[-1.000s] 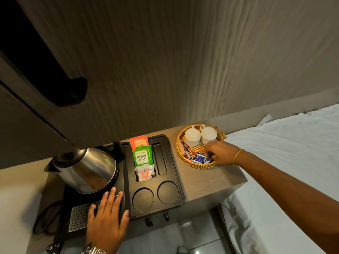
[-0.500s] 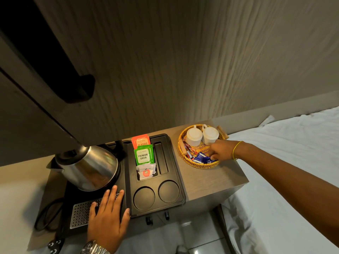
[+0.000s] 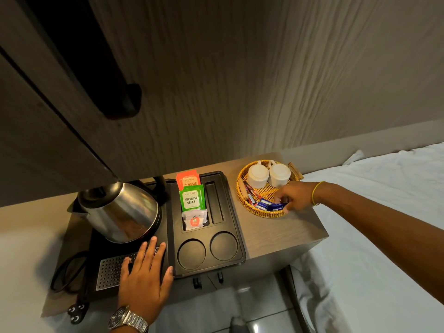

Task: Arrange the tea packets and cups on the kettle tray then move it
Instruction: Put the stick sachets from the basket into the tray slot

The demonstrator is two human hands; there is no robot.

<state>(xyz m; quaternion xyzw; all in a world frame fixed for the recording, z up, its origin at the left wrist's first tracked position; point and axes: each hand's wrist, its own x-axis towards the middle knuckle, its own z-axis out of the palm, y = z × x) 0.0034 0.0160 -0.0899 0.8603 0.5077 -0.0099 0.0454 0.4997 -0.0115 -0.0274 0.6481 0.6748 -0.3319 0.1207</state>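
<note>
Wicker basket [image 3: 242, 188]: your right hand [image 3: 294, 198] pinched at blue packets [image 3: 271, 205], grip unclear; left hand [image 3: 144, 272] lay flat, empty, on the kettle tray [image 3: 236, 236]. Next: lift packets across.

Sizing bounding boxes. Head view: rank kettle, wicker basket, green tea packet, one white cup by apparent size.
1. kettle
2. wicker basket
3. green tea packet and white cup: look alike, not ranked.

Hotel room, kettle tray [image 3: 236, 236] with tea packets [image 3: 192, 200], bed [image 3: 384, 212] beside
</note>
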